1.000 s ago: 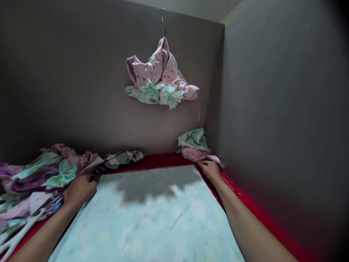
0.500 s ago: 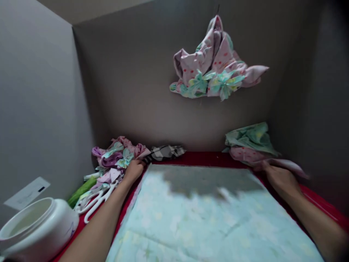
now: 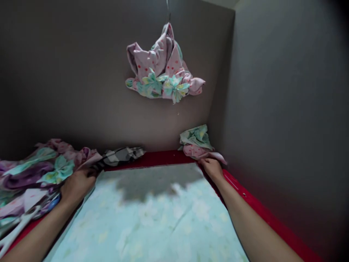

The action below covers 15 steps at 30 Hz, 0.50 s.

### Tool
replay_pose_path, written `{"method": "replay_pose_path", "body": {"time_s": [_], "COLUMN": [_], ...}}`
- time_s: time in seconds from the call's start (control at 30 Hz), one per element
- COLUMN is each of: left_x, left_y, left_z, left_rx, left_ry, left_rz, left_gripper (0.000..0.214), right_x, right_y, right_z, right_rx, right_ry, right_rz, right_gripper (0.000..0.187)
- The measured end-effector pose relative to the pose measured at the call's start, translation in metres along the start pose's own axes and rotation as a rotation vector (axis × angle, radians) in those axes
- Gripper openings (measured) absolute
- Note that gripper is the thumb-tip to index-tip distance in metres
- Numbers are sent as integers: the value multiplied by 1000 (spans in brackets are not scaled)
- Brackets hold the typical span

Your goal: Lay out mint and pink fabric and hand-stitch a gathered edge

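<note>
Head view: your left hand sits at the edge of a soft pile of clothes, just beside a checked cloth. Your left fingers curl down at a pink fold, but you cannot tell if they grip it. Your right hand is at the far corner, touching a small heap of pink and green cloth. Your right fingers lie on a pink edge of it, and you cannot tell if they pinch it. Both hands are at the far end of a pale blue mat, which lies on a red board. A white hanger lies by the pile. A pink dress with green bows hangs on the gray wall.
</note>
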<state>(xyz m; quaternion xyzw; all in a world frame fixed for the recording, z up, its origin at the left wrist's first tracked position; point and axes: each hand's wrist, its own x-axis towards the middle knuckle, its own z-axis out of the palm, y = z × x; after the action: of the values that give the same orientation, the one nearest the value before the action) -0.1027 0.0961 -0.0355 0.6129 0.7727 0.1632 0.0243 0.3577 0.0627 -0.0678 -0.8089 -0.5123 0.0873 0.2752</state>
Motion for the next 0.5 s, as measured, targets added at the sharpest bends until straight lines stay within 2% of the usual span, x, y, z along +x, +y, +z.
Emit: {"method": "replay_pose_path", "body": {"time_s": [0.27,0.5], "left_x": [9,3], "left_y": [-9,-6], "left_z": [2,1], "left_rx": [51,35], "left_ry": [-78,-51], "left_rz": [67,128], "left_gripper": [32,28], "right_x": [-9,-16], "right_y": [-5,-13], "right_z": [-2,-3], "right_rx": [-90,-164], "right_ry": [-42,-49], "right_rz": [-103,-98], "right_gripper": [25,27]}}
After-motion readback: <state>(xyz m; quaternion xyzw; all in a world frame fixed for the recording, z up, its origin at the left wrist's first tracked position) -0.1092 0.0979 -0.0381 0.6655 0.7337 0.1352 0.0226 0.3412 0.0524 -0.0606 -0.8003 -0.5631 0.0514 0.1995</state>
